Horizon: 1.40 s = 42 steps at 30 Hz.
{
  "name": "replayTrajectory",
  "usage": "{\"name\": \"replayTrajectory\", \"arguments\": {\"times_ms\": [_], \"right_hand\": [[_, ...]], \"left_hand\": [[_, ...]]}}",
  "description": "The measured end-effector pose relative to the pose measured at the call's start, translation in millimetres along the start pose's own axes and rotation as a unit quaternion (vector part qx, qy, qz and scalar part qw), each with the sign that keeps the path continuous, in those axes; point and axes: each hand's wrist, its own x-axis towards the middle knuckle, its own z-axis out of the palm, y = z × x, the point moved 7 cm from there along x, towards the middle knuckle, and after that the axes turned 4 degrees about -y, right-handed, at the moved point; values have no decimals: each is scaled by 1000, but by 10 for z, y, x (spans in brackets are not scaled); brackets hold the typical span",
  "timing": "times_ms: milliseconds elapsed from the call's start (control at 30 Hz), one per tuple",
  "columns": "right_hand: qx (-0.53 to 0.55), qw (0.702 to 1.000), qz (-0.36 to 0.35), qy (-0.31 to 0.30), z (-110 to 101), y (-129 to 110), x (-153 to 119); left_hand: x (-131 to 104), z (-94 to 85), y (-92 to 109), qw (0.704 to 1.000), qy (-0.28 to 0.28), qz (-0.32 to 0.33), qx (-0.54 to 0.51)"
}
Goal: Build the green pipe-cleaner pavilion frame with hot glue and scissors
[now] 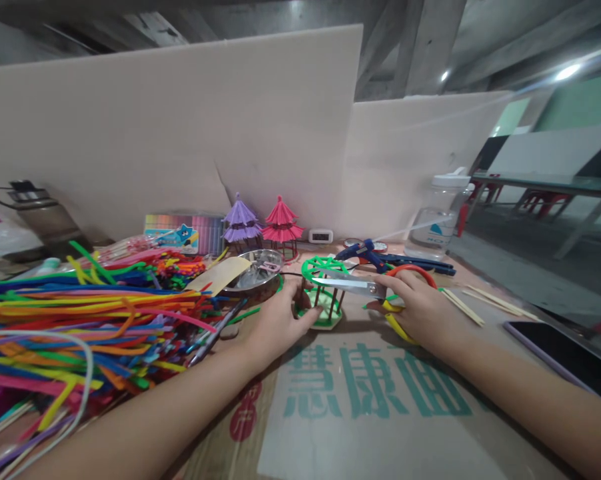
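Note:
A small green pavilion model (323, 319) stands on the table in front of me, with a spoked ring (314, 269) on top, brown posts and a pale green base. My left hand (283, 319) grips its left side, thumb by the base; some fingertips are hidden behind it. In my right hand (423, 308) is a pair of scissors (353, 285) with orange and yellow on the handle. Their blades point left and pass in front of the posts just below the ring. Whether the blades touch the model I cannot tell.
Bundles of coloured pipe cleaners (95, 313) cover the left side. Behind stand purple (240, 220) and red (282, 220) pavilion models, a metal dish (258, 283) and a blue glue gun (363, 252). Wooden sticks (463, 307), a phone (555, 353) and a clear bottle (435, 220) are rightward.

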Motion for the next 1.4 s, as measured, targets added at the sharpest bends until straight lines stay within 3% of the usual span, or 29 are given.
{"name": "replayTrajectory", "arguments": {"times_ms": [800,1167,1400], "right_hand": [[-5,1000,5,7,13,27,-11],[22,999,23,-20,26,41,-21],[73,993,92,-23,70,130,-38]], "left_hand": [[13,6,-11,1000,5,-5,-14],[3,0,-5,1000,5,-2,-15],[13,13,9,998,-7,15,-58]]}}
